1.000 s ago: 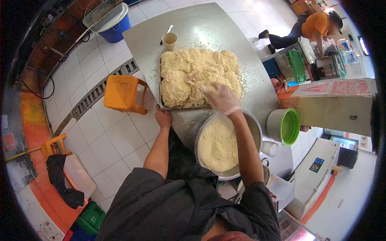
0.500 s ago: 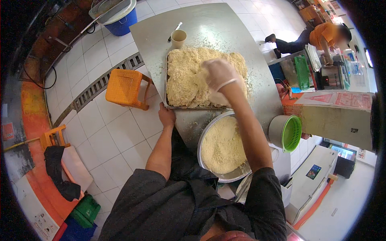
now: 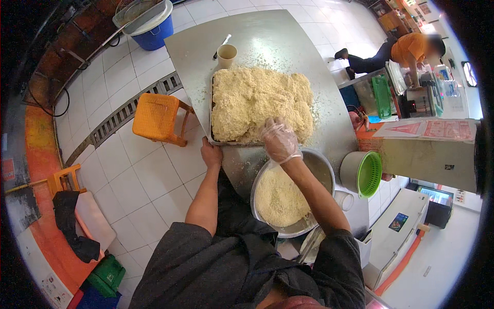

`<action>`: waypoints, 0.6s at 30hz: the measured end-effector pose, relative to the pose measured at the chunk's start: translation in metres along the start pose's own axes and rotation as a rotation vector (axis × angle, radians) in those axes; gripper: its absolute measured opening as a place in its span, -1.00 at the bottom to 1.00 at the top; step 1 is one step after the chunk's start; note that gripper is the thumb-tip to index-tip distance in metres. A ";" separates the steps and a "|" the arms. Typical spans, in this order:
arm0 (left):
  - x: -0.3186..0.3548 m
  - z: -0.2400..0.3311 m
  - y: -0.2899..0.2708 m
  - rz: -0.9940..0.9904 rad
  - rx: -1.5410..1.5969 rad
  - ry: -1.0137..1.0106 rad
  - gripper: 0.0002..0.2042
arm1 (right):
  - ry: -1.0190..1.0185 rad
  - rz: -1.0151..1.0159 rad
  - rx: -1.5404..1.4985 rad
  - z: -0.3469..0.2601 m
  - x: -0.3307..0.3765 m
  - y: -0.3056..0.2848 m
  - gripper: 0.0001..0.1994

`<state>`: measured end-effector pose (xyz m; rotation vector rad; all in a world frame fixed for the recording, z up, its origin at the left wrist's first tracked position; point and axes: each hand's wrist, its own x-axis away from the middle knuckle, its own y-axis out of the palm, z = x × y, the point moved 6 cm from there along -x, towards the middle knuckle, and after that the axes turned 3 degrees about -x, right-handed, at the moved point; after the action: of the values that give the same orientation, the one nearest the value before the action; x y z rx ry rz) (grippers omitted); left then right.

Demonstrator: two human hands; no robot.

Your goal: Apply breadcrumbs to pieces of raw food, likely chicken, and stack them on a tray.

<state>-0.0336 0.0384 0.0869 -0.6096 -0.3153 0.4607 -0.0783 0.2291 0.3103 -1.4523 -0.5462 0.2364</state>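
Right hand: in a clear glove, this right hand [image 3: 280,138] bends over the near edge of the tray, fingers curled down; I cannot tell whether anything is held.
Left hand: bare, this left hand [image 3: 211,153] is at the tray's near left corner, fingertips hidden. I judge it is steadying tray or table edge, but cannot confirm a grip.
Tray: the shallow metal tray [image 3: 236,143] lies on the steel table [image 3: 257,36] close to the person, presumably for easy reach.
Mound: a lumpy, crumb-covered mound [image 3: 262,98] fills the tray and rises above its rim; loose crumbs speckle the steel at its right.
Bowl: a wide metal bowl [image 3: 323,170] of pale crumbs [image 3: 278,198] sits under the right forearm, probably placed there to keep the scooping distance short.
Cup: a beige cup [image 3: 226,55] stands beyond the mound, off the working side; a white-handled utensil [image 3: 226,39] lies just beside it.
Right side: a green colander [image 3: 370,174] rests tilted against a grey pot [image 3: 350,167].
Labels: red-printed sheets [image 3: 447,129] on the pillar show a triangle; their lettering is too small for me to read. A dark panel [image 3: 398,222] marks the white chest unit [image 3: 388,247], also illegible. I make out no brand.
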 end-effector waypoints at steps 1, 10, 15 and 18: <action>0.000 0.004 -0.003 0.001 0.002 0.002 -0.80 | -0.034 -0.003 0.012 -0.002 0.000 -0.006 -0.79; 0.009 0.025 -0.018 0.071 -0.018 0.145 -0.75 | 0.165 0.173 -0.063 0.014 -0.059 0.008 -0.46; 0.012 0.023 -0.005 -0.162 -0.043 -0.157 -0.67 | 0.172 0.204 -0.260 0.002 -0.045 0.016 -0.44; -0.002 -0.001 0.021 -0.032 0.267 0.328 -0.66 | 0.184 -0.064 -0.027 0.005 -0.039 0.015 -0.44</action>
<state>-0.0416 0.0517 0.0733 -0.4100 0.0496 0.3572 -0.1121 0.2169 0.2877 -1.4626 -0.4458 0.0440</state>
